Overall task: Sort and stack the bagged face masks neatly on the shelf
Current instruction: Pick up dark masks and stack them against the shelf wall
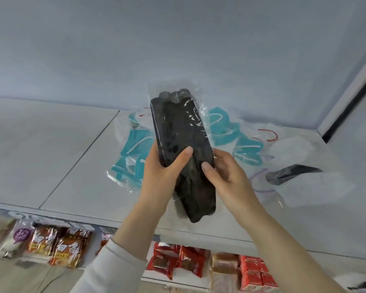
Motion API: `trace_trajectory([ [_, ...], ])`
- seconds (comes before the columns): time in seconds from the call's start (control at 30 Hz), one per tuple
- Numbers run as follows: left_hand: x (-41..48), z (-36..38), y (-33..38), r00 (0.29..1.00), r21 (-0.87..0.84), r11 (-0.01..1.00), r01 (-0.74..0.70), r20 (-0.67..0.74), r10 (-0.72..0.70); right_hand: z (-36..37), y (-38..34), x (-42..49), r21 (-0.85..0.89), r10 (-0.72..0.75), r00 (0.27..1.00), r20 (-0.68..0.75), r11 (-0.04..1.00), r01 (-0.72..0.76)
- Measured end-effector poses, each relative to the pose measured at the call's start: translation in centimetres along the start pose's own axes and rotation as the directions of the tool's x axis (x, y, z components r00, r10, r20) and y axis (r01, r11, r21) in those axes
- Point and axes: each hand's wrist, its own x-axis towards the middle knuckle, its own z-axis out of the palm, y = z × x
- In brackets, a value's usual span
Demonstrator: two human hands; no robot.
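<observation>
A clear bag of black face masks (178, 132) is held upright above the white shelf (51, 144). My left hand (163, 168) grips its left edge, thumb across the front. My right hand (226, 172) grips the right edge, thumb pressed on the bag. Behind it, bags of teal masks (133, 153) lie spread on the shelf, partly hidden by the black bag. To the right lie bags of white masks (294, 149) with red and purple ear loops, and another bag of black masks (292, 172) rests among them.
The shelf's back wall (178, 49) rises close behind the pile. A side panel (351, 85) closes the shelf on the right. On the lower shelf stand snack packets (66, 248) and red packages (178, 261). The shelf's left half is bare.
</observation>
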Motion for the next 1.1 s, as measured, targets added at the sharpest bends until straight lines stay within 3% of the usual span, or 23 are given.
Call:
trace_trajectory([
  [0.1, -0.1, -0.5, -0.1, 0.997, -0.054, 0.995, 0.079, -0.006, -0.08, -3.5, 0.2, 0.1, -0.076, -0.031, 0.997, 0.064, 0.996, 0.036],
  [0.23, -0.4, 0.9, -1.1, 0.983, -0.141, 0.974, 0.18, -0.012, -0.183, -12.1, 3.5, 1.1, -0.33, 0.03, 0.989, -0.148, 0.941, -0.078],
  [0.33, -0.7, 3.5, -1.9, 0.967, -0.165, 0.952, 0.256, 0.037, -0.254, -18.8, 5.7, 1.8, -0.67, 0.109, 0.949, -0.294, 0.685, -0.287],
  [0.4, -0.5, 5.3, -2.2, 0.96, -0.169, 0.946, 0.278, 0.082, -0.267, -21.4, 6.9, 1.3, -0.767, 0.157, 0.913, -0.377, 0.499, -0.403],
  [0.53, 0.1, 8.2, -3.0, 0.95, -0.158, 0.944, 0.291, 0.16, -0.266, -20.6, 8.8, -1.8, -0.838, 0.114, 0.906, -0.408, 0.347, -0.421],
  [0.63, 0.7, 9.7, -3.5, 0.949, -0.163, 0.943, 0.291, 0.177, -0.263, -18.7, 9.0, -4.0, -0.896, -0.005, 0.935, -0.355, 0.288, -0.339],
  [0.7, 1.2, 10.4, -3.7, 0.947, -0.172, 0.94, 0.296, 0.18, -0.266, -18.3, 8.6, -4.2, -0.902, -0.01, 0.94, -0.34, 0.285, -0.323],
  [0.83, 1.8, 11.2, -4.1, 0.941, -0.188, 0.931, 0.313, 0.192, -0.278, -20.6, 7.2, -0.7, -0.791, 0.003, 0.896, -0.445, 0.468, -0.394],
  [0.87, 1.9, 11.3, -4.2, 0.94, -0.188, 0.93, 0.315, 0.194, -0.28, -21.5, 7.2, 0.7, -0.779, 0.06, 0.887, -0.457, 0.454, -0.432],
  [1.0, 2.3, 11.3, -4.8, 0.929, -0.206, 0.914, 0.349, 0.203, -0.309, -23.8, 7.7, 4.8, -0.809, 0.432, 0.803, -0.41, 0.234, -0.54],
  [1.1, 2.4, 11.4, -5.7, 0.902, -0.235, 0.88, 0.414, 0.237, -0.361, -24.2, 7.7, 5.7, -0.784, 0.474, 0.798, -0.373, 0.3, -0.544],
])
